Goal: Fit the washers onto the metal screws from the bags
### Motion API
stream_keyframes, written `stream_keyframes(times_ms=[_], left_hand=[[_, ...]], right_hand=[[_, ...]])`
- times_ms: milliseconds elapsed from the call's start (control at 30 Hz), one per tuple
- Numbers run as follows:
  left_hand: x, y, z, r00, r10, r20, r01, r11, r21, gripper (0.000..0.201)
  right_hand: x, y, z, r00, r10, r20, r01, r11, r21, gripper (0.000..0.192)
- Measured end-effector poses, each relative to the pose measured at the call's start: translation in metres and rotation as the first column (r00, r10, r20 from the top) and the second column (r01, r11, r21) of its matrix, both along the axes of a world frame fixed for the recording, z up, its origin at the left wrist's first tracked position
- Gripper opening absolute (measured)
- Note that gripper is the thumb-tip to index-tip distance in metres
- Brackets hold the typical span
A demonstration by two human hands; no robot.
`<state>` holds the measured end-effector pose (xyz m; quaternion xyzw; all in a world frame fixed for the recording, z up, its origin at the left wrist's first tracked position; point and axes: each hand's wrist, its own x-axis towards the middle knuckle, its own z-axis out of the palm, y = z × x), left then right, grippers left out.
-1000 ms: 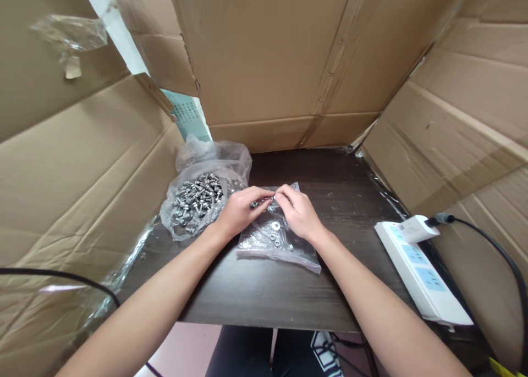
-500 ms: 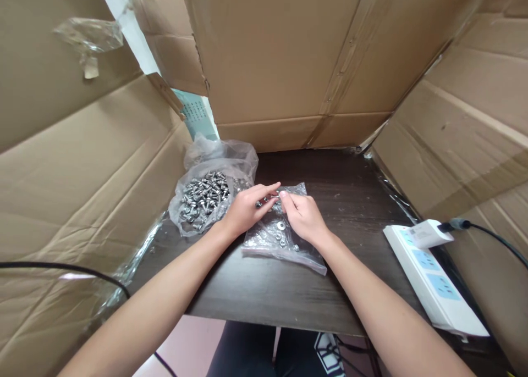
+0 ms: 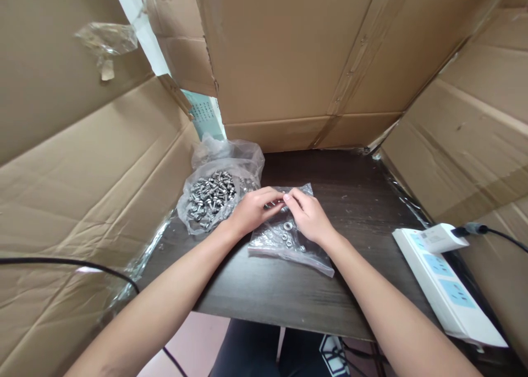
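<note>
Pinching a small screw (image 3: 275, 204) between my left hand (image 3: 251, 212) and right hand (image 3: 308, 219), just above the flat washer bag (image 3: 289, 239) mid-bench, I should keep it level and turn gently, fingertips close.

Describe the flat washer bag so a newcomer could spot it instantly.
On the dark table walled in by cardboard, find the two hands, left hand and right hand, meeting at its middle. The flat bag lies directly under them. Unlike the bulging screw bag to its left, it is flat, clear and holds only a few scattered washers.
</note>
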<state>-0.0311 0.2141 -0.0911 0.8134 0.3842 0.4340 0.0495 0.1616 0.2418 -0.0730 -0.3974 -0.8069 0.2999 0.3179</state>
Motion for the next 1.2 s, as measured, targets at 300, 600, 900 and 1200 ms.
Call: stream_keyframes(times_ms=[300, 600, 900, 1200], left_hand=[[0.0000, -0.0005, 0.0028, 0.998, 0.030, 0.056, -0.031, 0.999, 0.027, 0.019], [-0.0004, 0.0000, 0.0029, 0.998, 0.023, 0.054, -0.028, 0.994, 0.104, 0.017], [0.0005, -0.0003, 0.0039, 0.999, 0.046, 0.010, -0.046, 0.993, 0.107, 0.013], [-0.0007, -0.0012, 0.0034, 0.997, 0.067, -0.030, -0.064, 0.993, 0.098, 0.014]], right_hand=[[0.0017, -0.0010, 0.0019, 0.997, 0.067, 0.025, -0.068, 0.997, 0.039, 0.028], [0.0041, -0.0006, 0.0036, 0.999, 0.021, 0.029, -0.022, 0.999, 0.031, 0.025], [0.0046, -0.0009, 0.0055, 0.990, -0.060, 0.129, 0.053, 0.997, 0.059, 0.036], [0.0046, 0.0001, 0.0066, 0.997, -0.038, 0.063, 0.038, 0.999, 0.007, 0.037]])
